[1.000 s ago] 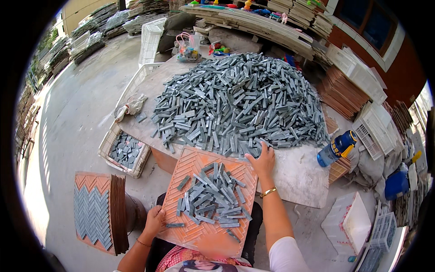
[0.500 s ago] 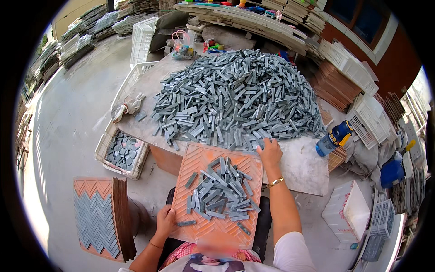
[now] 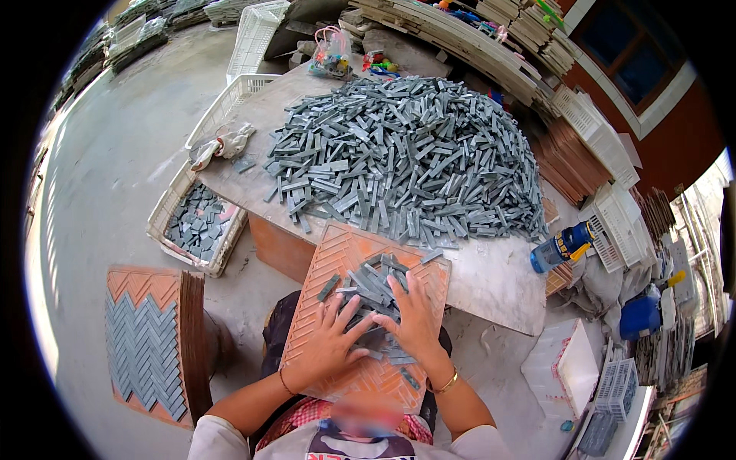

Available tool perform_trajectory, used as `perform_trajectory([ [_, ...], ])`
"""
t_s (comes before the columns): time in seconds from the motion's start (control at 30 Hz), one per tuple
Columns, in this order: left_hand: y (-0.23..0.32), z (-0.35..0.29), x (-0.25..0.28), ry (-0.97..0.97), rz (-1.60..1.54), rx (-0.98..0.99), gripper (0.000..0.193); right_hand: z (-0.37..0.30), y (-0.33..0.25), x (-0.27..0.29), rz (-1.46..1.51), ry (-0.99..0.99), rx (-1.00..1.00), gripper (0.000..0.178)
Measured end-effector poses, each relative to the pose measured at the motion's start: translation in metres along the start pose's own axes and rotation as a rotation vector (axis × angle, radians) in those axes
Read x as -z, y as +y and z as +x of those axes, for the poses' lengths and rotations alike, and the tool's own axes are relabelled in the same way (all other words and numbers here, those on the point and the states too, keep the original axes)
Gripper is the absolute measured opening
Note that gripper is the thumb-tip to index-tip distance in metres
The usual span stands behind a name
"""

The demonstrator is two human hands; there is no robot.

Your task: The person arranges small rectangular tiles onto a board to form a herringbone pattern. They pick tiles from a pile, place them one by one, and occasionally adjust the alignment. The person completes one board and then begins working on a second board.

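An orange tray with a herringbone pattern of ridges [image 3: 316, 303] lies across my lap, its far edge against the table. Loose grey stone strips [image 3: 376, 282] are heaped on its middle. My left hand [image 3: 330, 343] rests on the near left of the heap, fingers spread. Over the right side of the heap lies my right hand [image 3: 410, 318], its fingers stretched out and its thumb close to the left hand. Both palms face down and hide part of the strips. A single strip [image 3: 328, 287] sits apart at the tray's left.
A big mound of grey strips [image 3: 414, 153] covers much of the table [image 3: 498, 284]. At left stands a stack of orange trays [image 3: 192, 337], the top one holding strips in herringbone. A white crate [image 3: 218, 257] contains grey pieces. A blue bottle [image 3: 558, 249] stands at the table's right.
My right hand has come from the table's front edge down onto the heap. My left hand has left the tray's side and moved onto the strips. The view has shifted and tilted slightly.
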State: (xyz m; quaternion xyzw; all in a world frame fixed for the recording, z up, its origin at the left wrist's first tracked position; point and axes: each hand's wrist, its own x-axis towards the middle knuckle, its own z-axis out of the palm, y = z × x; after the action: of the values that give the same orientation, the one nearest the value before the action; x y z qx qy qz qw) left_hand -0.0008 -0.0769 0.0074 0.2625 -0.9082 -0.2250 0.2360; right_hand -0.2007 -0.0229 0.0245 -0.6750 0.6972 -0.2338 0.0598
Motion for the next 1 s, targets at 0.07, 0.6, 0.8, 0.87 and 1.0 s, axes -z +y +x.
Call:
perform_trajectory([
  [0.07,0.001,0.0,-0.014,-0.164,0.146,-0.054,0.061,-0.012,0.001,-0.017,-0.037,0.014,0.026,0.063],
  [0.6,-0.038,0.07,-0.02,-0.249,0.23,0.044,0.061,0.068,0.064,0.009,0.637,-0.101,-0.061,0.048],
  [0.8,-0.017,0.001,-0.001,-0.168,0.154,-0.085,0.055,-0.061,0.074,0.044,0.343,0.002,-0.324,0.036],
  [0.87,-0.005,-0.015,-0.004,-0.067,0.077,-0.037,0.048,-0.09,0.064,0.03,0.343,0.08,-0.324,0.035],
  [1.0,0.02,-0.026,-0.019,0.024,-0.069,-0.098,0.03,-0.108,0.053,0.005,0.259,0.26,-0.373,0.027],
])
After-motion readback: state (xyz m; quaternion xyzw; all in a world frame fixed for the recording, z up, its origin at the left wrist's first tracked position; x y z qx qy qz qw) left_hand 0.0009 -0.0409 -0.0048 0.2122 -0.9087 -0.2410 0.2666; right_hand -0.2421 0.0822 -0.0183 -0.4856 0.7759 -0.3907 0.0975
